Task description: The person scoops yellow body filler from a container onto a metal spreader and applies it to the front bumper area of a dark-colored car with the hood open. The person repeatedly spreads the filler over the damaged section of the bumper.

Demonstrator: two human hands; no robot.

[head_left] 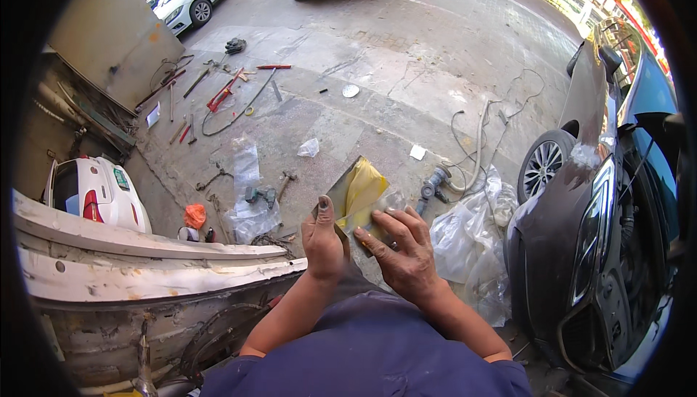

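Note:
My left hand [324,243] is closed around the left edge of a flat, dark rectangular board [338,188], its thumb pointing up. Smeared across the board's face is a thick patch of yellow putty [364,185]. My right hand [405,253] presses a thin, translucent putty spreader [386,204] against the board, with the fingers laid along it. Part of the spreader is hidden under those fingers. Both hands are in front of my body, above the ground.
A dark car [555,252] with its front end partly dismantled stands at the right. Plastic sheeting [472,234] and a grey power tool [433,188] lie beside it. Hand tools, including red-handled cutters [225,92], are scattered ahead. A white ledge [160,270] runs along the left.

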